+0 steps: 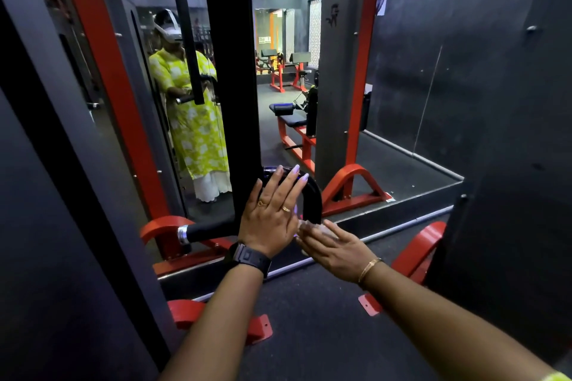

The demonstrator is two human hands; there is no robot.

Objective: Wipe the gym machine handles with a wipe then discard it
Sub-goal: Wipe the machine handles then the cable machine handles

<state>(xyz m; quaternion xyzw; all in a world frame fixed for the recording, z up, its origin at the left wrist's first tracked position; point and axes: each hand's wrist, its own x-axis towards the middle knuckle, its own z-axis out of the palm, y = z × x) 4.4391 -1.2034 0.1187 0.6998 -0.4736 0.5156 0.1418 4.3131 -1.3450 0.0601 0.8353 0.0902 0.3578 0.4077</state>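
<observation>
Mirrored gym wall (464, 71) behind a red frame (356, 185). Left hand (269, 219) lies flat, fingers spread, on the black curved handle (312, 198). Right hand (331, 247) presses the white wipe (312, 227) against the handle's lower end, fingers together.

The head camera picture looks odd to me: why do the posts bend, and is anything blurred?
Head view: wide-angle lens bows the red frame posts; dim gym lighting; the right hand and the pale wipe are motion-blurred, the left hand sharp on the black handle.

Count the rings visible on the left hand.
2. Both are gold rings on the left hand: one ring on the finger nearer the thumb, another ring on a finger further right. Rings under the palm side cannot be seen.
</observation>
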